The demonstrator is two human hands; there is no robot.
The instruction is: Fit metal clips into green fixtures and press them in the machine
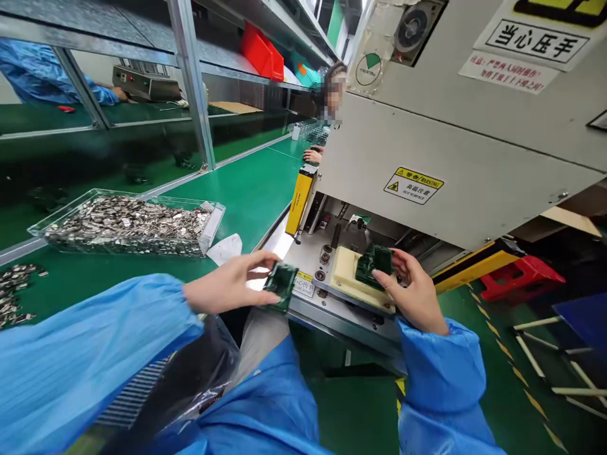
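My left hand (pixel 232 284) pinches a small dark green part (pixel 281 283) just left of the press machine's base plate (pixel 308 253). A second dark green part (pixel 374 264) sits on the cream-coloured fixture block (pixel 348 275) under the press head, with the fingers of my right hand (pixel 413 294) closed on it. Both arms wear blue sleeves.
A clear tray (pixel 128 224) full of small metal pieces lies on the green bench to the left, with loose pieces (pixel 14 291) nearer me. The grey press housing (pixel 455 139) overhangs the fixture. Another person's hand (pixel 313 153) works further along the line. A red stool (pixel 519 276) stands on the right.
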